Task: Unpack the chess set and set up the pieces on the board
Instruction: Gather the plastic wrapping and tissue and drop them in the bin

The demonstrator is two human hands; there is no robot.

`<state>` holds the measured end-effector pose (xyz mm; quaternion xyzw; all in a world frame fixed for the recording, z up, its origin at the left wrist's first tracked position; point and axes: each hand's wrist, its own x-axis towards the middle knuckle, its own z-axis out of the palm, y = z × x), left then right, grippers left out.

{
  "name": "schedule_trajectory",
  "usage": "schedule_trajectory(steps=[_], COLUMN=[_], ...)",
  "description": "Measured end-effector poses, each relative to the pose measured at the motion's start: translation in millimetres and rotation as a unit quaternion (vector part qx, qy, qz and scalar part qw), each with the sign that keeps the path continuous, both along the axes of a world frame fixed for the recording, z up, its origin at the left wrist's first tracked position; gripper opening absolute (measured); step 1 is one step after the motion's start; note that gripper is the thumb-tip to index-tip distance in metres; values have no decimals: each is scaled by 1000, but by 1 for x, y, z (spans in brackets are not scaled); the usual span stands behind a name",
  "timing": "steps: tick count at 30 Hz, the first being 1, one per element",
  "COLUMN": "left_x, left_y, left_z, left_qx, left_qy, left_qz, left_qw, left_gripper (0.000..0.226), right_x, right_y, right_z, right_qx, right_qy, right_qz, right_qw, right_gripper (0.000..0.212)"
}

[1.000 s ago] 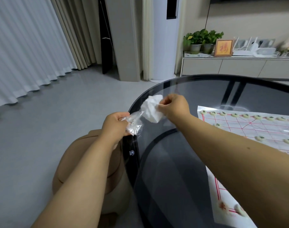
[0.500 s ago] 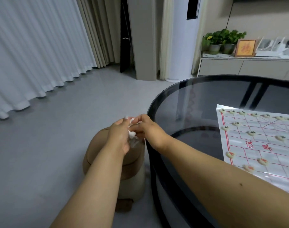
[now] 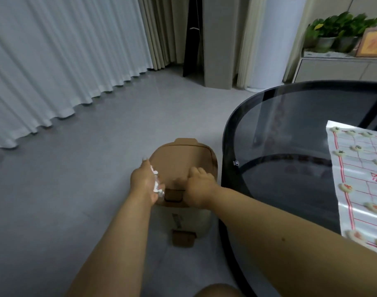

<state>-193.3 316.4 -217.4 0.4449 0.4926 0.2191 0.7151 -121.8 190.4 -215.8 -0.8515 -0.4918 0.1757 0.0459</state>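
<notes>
The crumpled wrapper (image 3: pixel 156 182) is gripped in the curled fingers of the left hand (image 3: pixel 143 180), at nine o'clock of the bin lid (image 3: pixel 181 161). The right hand (image 3: pixel 198 185) is pressed on the lid's front, fingers bent, nothing held. The lid should be opened fully before release. The chess board (image 3: pixel 359 181) lies on the desk (image 3: pixel 290 129) at three o'clock.

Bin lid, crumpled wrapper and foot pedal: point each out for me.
bin lid (image 3: pixel 179 161), head view, bare brown top.
crumpled wrapper (image 3: pixel 156 183), head view, white wad in left hand.
foot pedal (image 3: pixel 183 237), head view, brown flap at the base.
</notes>
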Motion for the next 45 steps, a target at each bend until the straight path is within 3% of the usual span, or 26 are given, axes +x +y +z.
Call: schedule_trajectory(steps=[4, 6, 11, 15, 18, 23, 27, 31, 32, 34, 37, 40, 45], left_x=[-15, -18, -21, -22, -23, -28, -17, -10, -7, -1, 9, 22, 36], left_y=[5, 5, 2, 2, 1, 6, 8, 13, 14, 12, 17, 26, 23], left_z=[-12, -17, -18, -19, -19, -21, -15, -19, -21, -22, -26, -33, -41], left_qx=[-34, -51, -81, -94, -95, -88, -101, -48, -18, 53, 103, 125, 287], left_qy=[-6, -12, -42, -69, -86, -79, -130, -86, -68, -14, 25, 51, 146], left_qz=[-3, -5, -1, 7, 17, 43, 13, -51, -78, -122, -124, -110, -105], left_qw=[999, 999, 996, 993, 992, 992, 986, 994, 994, 991, 987, 985, 941], left_gripper=[51, 52, 51, 50, 46, 40, 20, 58, 54, 24, 9, 35, 37], right_x=[-7, -5, -5, -15, -32, -25, -21, -6, -4, -1, 2, 7, 8], right_y=[-1, -1, -2, -7, -10, -6, -5, 2, 4, 6, 8, 13, 15], right_z=[-14, -19, -24, -25, -37, -20, -13, -6, -5, -5, -4, -6, -7], right_qx=[-163, -197, -189, -138, -177, -88, -36, 46, 59, 80, 117, 165, 271], right_qy=[-75, -98, -120, -205, -222, -159, -97, 33, 62, 106, 167, 241, 356], right_qz=[74, 82, 87, 152, 192, 143, 75, -69, -93, -121, -162, -240, -316], right_qw=[981, 972, 971, 957, 939, 973, 992, 996, 992, 984, 965, 926, 837], right_gripper=[55, 57, 58, 53, 50, 43, 42, 50, 52, 56, 60, 63, 64])
